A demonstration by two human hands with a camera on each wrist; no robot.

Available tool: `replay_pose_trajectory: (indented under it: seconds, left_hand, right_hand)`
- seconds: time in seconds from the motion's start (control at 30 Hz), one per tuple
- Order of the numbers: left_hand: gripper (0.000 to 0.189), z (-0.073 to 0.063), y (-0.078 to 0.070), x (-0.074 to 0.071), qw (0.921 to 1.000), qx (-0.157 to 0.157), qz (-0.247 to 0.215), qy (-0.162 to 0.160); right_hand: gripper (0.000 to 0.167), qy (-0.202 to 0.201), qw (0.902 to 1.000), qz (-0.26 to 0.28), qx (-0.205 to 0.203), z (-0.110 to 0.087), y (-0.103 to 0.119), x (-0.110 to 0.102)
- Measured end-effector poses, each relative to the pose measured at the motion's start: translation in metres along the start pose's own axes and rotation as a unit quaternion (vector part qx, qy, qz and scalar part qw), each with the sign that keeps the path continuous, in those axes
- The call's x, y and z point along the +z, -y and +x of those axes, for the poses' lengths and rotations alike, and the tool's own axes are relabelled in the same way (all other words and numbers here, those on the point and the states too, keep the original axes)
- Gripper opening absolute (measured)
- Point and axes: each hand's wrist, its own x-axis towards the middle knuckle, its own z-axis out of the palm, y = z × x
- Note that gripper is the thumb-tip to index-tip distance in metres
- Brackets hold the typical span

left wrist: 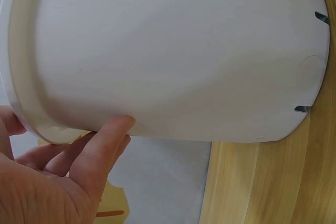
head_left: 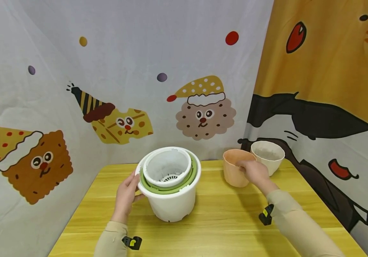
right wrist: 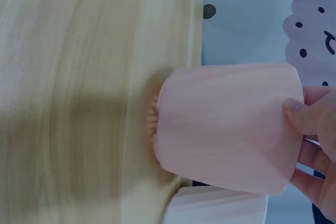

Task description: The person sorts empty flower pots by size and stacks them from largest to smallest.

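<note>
My left hand (head_left: 127, 195) holds the left side of a large white flower pot (head_left: 173, 205) at its rim. Nested inside that pot are a green pot (head_left: 163, 191) and a smaller white pot (head_left: 168, 160) with a slotted bottom. In the left wrist view, fingers (left wrist: 102, 153) touch the big pot's outer wall (left wrist: 184, 66) just below the rim. On the right, my right hand (head_left: 255, 172) pinches the rim of a peach-orange flower pot (head_left: 232, 175). The right wrist view shows the thumb on the outside of this peach pot (right wrist: 226, 124); whether its base touches the table cannot be told.
A cream-white pot (head_left: 272, 162) stands at the back right, close behind the peach one. Everything is on a wood-grain table (head_left: 209, 228). Printed cloth hangs behind the table (head_left: 132, 53) and along its right side (head_left: 341, 150).
</note>
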Motion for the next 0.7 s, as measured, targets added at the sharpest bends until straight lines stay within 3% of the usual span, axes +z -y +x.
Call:
replay_pose_trajectory:
  seconds: [0.4, 0.7]
  left_hand:
    - [0.055, 0.002, 0.002, -0.001, 1.0000, -0.005, 0.001, 0.000]
    - [0.053, 0.003, 0.001, 0.000, 1.0000, -0.005, -0.008, 0.000]
  right_hand:
    - [0.019, 0.001, 0.9992, 0.041, -0.003, -0.004, 0.004, -0.016]
    - [0.020, -0.021, 0.9987, 0.045, -0.009, -0.005, 0.002, -0.020]
